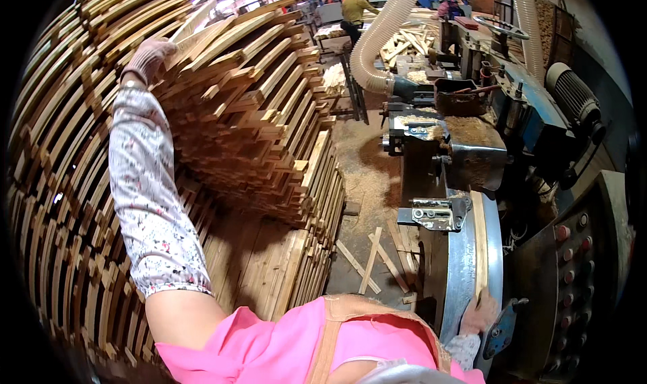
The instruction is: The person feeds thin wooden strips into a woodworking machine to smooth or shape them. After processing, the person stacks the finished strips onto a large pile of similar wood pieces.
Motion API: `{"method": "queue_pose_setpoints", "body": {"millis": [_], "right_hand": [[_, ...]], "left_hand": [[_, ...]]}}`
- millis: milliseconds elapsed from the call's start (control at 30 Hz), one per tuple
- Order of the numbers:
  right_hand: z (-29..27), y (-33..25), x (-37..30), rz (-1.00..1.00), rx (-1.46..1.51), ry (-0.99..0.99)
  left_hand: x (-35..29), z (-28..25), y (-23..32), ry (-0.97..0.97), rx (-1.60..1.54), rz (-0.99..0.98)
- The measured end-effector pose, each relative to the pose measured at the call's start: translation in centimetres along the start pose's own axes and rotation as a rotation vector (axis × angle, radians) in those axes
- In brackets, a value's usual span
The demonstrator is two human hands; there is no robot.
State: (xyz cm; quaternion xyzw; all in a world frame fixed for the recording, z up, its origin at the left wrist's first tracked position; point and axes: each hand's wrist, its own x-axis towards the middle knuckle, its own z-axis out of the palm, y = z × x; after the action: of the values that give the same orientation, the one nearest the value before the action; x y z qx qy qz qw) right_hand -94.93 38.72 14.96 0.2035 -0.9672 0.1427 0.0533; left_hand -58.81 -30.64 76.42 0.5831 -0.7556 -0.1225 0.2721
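My left hand [151,59], in a pale knitted glove, reaches far out to the top of a tall stack of wooden strips [269,80]. Its fingers close round the near end of a wooden strip [197,39] up there, though the fingertips are partly hidden. Low on the right, my right hand [480,313] grips the near end of another wooden strip [480,239]. That strip lies lengthwise on the curved metal bed [460,276] of a woodworking machine, its far end running in under the machine's guard [477,161].
More stacked strips [60,182] rise along the left. Offcuts [377,262] and sawdust lie on the floor. A ribbed hose [377,47] runs down to the machine, and a button panel [569,283] stands at the right. Another person [359,10] is in the background.
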Motion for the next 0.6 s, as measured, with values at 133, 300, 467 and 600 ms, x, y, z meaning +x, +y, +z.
{"method": "queue_pose_setpoints", "body": {"millis": [133,300,467,600], "right_hand": [[2.6,-2.8,6.0,-0.051,0.062,0.063],[4.6,-7.1,12.9,0.138,0.928,-0.005],[-8.8,-27.9,8.3,-0.613,1.280,-0.228],[-9.3,-24.1,5.1,-0.203,1.303,-0.374]], "left_hand": [[-9.7,1.0,-3.0,0.209,-0.400,0.199],[-23.2,15.9,3.5,0.277,-0.990,0.590],[-38.1,38.1,3.6,-0.033,-0.929,0.495],[-48.3,51.8,0.4,-0.879,-0.845,0.581]]}}
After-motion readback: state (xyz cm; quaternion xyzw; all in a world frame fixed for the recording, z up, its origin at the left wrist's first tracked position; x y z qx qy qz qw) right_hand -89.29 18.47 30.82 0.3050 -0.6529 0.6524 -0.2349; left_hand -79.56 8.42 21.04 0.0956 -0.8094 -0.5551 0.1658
